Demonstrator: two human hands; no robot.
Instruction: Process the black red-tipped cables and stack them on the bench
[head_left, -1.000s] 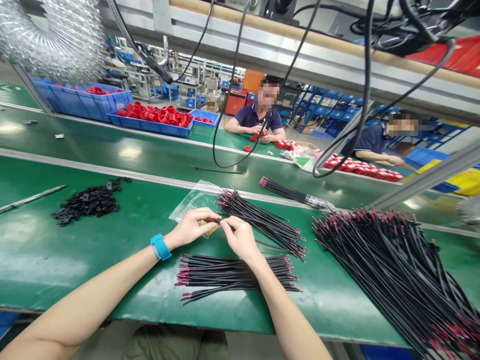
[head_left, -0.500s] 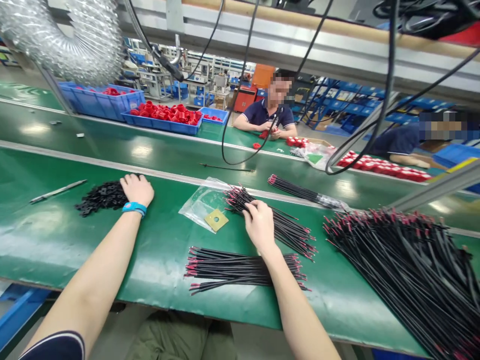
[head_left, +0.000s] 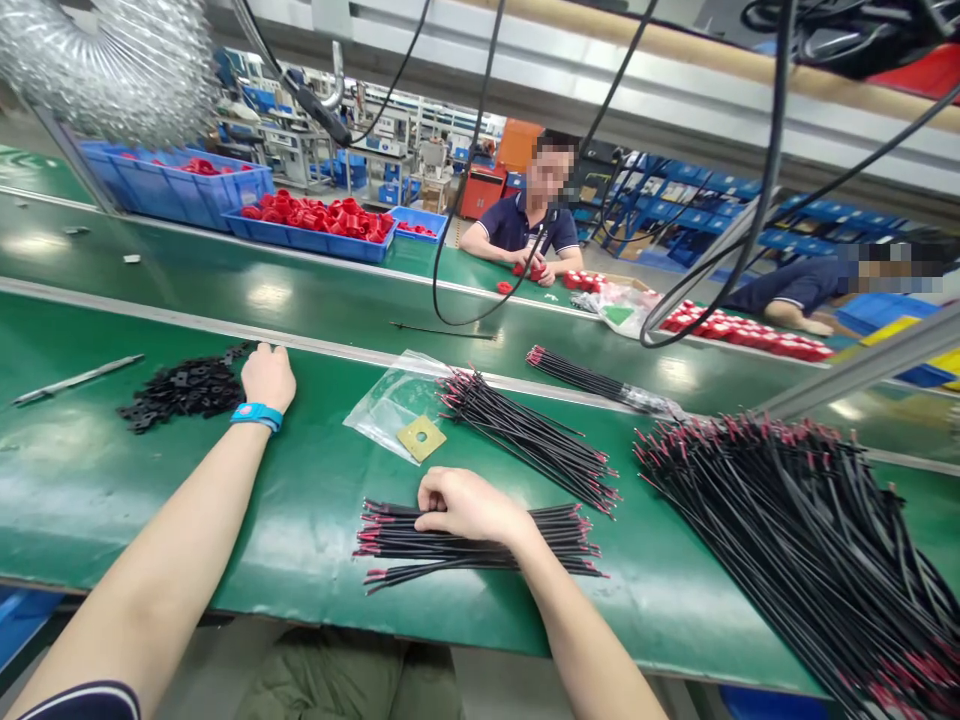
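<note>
My left hand [head_left: 268,378], with a blue wristband, rests at the right edge of a pile of small black parts [head_left: 187,388]; its fingers are curled and what they hold, if anything, is hidden. Over the near bundle of black cables with red ends [head_left: 547,540] is my right hand [head_left: 469,505], its fingers bent at the cables. Whether it grips one cannot be made out. Behind it lies a second cable bundle [head_left: 525,430], beside a clear plastic bag [head_left: 379,405] and a yellow square plate with a hole [head_left: 431,443].
A large cable heap [head_left: 787,520] covers the right side. A metal pen-like tool [head_left: 79,380] lies at the left. Blue trays of red parts [head_left: 307,240] stand across the line, near a seated person [head_left: 525,225]. Black cables [head_left: 439,250] hang in front.
My right hand has left the far bundle and moved down and left onto the near one. My left hand has shifted to the pile's right edge, its fingers more curled. The view has shifted slightly.
</note>
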